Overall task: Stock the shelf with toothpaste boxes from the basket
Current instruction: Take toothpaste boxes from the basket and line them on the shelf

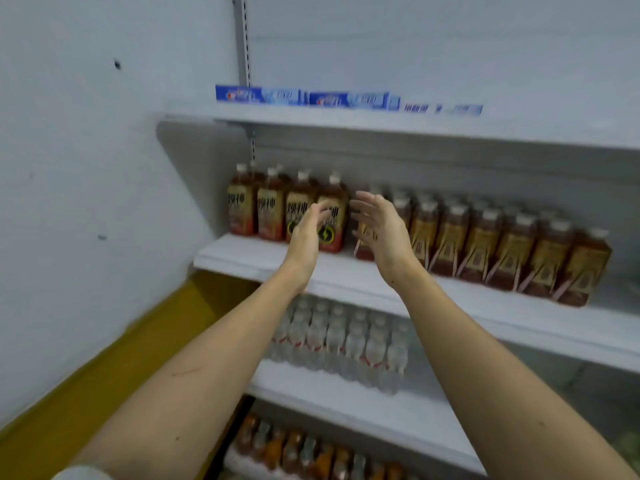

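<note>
Both hands empty, fingers loosely straight.
The left hand (306, 233) and right hand (379, 226) faced palm to palm; toothpaste boxes (348, 99) lay in a row at twelve o'clock on the top shelf (450, 131), above brown bottles (485, 244).

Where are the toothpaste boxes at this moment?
In the head view, the toothpaste boxes lie in a row on the top shelf, starting at its left end by the slotted upright, above the brown drink bottles.
</note>
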A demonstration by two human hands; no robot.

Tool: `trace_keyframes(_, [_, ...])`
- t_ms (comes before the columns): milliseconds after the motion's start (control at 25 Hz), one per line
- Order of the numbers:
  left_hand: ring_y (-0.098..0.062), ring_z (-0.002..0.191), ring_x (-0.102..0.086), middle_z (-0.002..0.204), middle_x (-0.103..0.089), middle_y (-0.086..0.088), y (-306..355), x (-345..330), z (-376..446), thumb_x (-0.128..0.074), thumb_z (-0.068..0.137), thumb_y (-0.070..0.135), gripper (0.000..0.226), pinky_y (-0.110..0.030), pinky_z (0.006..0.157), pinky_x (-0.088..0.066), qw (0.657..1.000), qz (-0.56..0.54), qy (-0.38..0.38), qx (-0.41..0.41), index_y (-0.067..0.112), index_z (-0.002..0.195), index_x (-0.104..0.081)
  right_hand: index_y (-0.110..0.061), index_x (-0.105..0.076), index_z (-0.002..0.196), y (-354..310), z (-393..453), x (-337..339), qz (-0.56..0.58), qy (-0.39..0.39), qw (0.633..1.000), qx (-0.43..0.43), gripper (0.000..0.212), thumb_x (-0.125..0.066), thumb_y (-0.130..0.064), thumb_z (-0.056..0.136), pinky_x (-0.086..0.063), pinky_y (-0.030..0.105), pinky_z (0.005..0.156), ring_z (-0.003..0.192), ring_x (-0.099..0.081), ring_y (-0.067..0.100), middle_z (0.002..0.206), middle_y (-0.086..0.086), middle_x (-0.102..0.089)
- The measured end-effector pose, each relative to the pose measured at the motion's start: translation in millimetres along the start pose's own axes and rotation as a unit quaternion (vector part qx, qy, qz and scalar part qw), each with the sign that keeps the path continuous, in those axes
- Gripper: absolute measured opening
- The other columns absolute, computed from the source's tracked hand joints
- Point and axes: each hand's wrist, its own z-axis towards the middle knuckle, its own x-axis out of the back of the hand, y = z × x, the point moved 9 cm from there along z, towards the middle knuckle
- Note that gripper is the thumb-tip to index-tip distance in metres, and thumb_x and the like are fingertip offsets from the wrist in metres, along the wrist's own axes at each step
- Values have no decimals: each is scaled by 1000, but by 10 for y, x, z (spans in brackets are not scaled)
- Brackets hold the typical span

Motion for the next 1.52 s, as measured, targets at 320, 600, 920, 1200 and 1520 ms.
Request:
trace_keyframes(320, [-19,141,-33,150,-44,-1,-2016,463,-1064,-16,105,50,53,-45,119,-19,976,28,-19,216,27,146,-41,-23,-57,133,2085,-1215,277,-32,55,978,-200,45,-29,-45,104,-37,43,111,128,-51,19,136,-4,-58])
trace_keyframes(600, [-24,142,-33,148,-46,-3,-3404,382,-2093,-16,104,51,56,-43,113,-23,920,90,-20,381,25,147,-40,-26,-52,135,3482,-2284,838,-27,49,936,-348,47,-26,-48,104,-27,48,116,135,-43,21,141,-3,-52])
trace_keyframes(920, [-1,69,-48,82,-56,14,-4871,-103,-3108,-35,106,30,23,-13,60,-41,844,75,28,530,24,105,-57,-21,-52,137,5007,-3327,1569,28,66,849,-523,46,-32,-46,104,-31,46,114,135,-43,21,146,2,-49])
trace_keyframes(1200, [-23,108,-55,124,-57,-10,-7298,-152,-4262,-44,102,29,37,-32,83,-44,751,103,36,651,6,128,-56,-20,-60,115,7076,-4406,1998,-8,122,764,-634,27,-39,-32,104,-39,43,109,114,-55,22,120,2,-60])
trace_keyframes(1520, [-25,106,-57,117,-58,-10,-9696,386,-4707,-64,90,8,45,-30,81,-46,734,207,20,647,1,131,-50,-5,-61,87,9482,-4503,2263,-230,-13,744,-628,15,-51,-13,95,-44,37,68,72,-54,27,76,12,-55])
